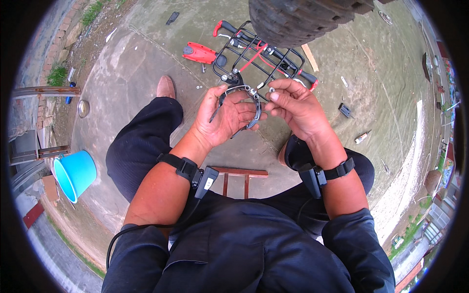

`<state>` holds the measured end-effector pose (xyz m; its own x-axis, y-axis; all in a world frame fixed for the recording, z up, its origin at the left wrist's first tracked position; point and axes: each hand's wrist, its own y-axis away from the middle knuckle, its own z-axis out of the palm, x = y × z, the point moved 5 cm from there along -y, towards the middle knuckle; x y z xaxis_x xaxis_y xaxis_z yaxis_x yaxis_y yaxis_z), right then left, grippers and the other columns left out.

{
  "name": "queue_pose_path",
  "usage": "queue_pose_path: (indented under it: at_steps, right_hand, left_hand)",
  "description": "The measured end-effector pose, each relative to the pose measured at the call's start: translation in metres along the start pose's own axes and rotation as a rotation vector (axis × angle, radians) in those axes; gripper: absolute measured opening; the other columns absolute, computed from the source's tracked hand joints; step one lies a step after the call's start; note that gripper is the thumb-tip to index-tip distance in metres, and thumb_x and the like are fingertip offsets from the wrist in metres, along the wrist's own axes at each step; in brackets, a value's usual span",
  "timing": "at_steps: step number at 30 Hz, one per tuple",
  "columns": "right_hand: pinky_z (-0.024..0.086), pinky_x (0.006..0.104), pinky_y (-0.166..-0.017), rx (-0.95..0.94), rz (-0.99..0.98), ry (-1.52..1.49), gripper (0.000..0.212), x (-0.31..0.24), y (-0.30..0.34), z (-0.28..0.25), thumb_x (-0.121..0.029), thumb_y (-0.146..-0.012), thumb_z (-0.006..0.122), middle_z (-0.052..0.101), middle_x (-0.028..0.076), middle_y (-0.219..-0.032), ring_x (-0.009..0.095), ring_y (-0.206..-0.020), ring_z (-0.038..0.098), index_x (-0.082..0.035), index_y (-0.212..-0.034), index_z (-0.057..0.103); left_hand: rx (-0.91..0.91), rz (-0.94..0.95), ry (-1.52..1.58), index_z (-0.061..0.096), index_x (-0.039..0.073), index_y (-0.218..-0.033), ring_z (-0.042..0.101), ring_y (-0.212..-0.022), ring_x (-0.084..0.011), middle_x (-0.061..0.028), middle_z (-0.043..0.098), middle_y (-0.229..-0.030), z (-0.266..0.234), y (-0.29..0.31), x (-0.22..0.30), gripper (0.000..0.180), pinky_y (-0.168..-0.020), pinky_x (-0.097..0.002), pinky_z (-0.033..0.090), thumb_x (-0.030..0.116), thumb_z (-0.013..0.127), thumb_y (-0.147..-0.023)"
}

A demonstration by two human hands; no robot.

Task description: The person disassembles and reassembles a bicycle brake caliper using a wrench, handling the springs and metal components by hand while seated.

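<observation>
- Left hand [225, 117] cradles a curved black brake caliper [243, 105] in a half-closed grip, above the knees;
- Right hand [293, 108] pinches a small silver nut [271, 90] at the caliper's right end;
- Black wire rack [261, 56] — on the concrete floor, just beyond.

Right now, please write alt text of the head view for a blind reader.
A seated person's left hand holds a curved metal brake caliper while the right hand pinches a small nut. A black wire rack lies on the concrete ground.

Black brake caliper [242, 105], black-and-red rack [264, 56], blue bucket [75, 174]
</observation>
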<state>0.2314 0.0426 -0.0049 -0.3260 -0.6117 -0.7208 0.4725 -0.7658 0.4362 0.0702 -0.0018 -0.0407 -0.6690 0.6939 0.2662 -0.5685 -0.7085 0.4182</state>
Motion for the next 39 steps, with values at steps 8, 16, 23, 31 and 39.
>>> queue_pose_path:
  at_steps: [8,16,23,31,39]
  right_hand:
    - [0.056,0.0267,-0.072,-0.004,-0.055,0.130,0.024,-0.003,0.002,0.007,-0.003,-0.091,0.063,0.066,0.006,-0.096,0.015,-0.083,0.067,-0.001,-0.115,0.063]
    - [0.053,0.0252,-0.072,0.008,-0.099,0.202,0.024,-0.004,0.001,0.006,-0.003,-0.091,0.063,0.066,0.004,-0.097,0.013,-0.084,0.066,-0.001,-0.115,0.063]
    - [0.051,0.0250,-0.071,0.009,-0.150,0.259,0.023,-0.004,0.000,0.004,-0.003,-0.090,0.064,0.065,0.004,-0.092,0.013,-0.081,0.065,-0.001,-0.114,0.064]
    - [0.052,0.0250,-0.074,0.014,-0.149,0.277,0.027,-0.007,0.001,0.005,0.001,-0.087,0.064,0.066,0.005,-0.091,0.011,-0.079,0.062,0.001,-0.115,0.063]
    - [0.053,0.0248,-0.073,0.063,-0.200,0.372,0.025,-0.013,0.003,0.009,0.000,-0.088,0.065,0.067,0.005,-0.092,0.011,-0.080,0.063,0.002,-0.114,0.063]
  left_hand:
    - [0.045,-0.004,-0.024,0.048,-0.003,-0.132,0.062,-0.110,-0.0337,-0.0205,0.063,-0.118,0.005,0.001,0.000,0.085,-0.088,-0.0432,0.051,0.065,0.047,-0.081]
    - [0.026,-0.012,-0.026,0.048,-0.003,-0.132,0.061,-0.109,-0.0337,-0.0209,0.062,-0.120,0.001,0.000,-0.001,0.084,-0.089,-0.0426,0.050,0.064,0.046,-0.081]
    - [0.030,-0.017,-0.043,0.049,-0.003,-0.131,0.061,-0.110,-0.0339,-0.0217,0.061,-0.121,-0.002,0.000,-0.002,0.084,-0.089,-0.0427,0.050,0.065,0.046,-0.081]
    - [0.024,-0.016,-0.051,0.048,-0.004,-0.133,0.061,-0.110,-0.0345,-0.0230,0.060,-0.123,-0.002,-0.001,-0.002,0.086,-0.089,-0.0425,0.050,0.065,0.048,-0.081]
    - [0.050,-0.023,-0.069,0.050,-0.004,-0.131,0.062,-0.110,-0.0350,-0.0226,0.061,-0.122,-0.003,-0.001,-0.003,0.083,-0.089,-0.0425,0.050,0.063,0.049,-0.082]
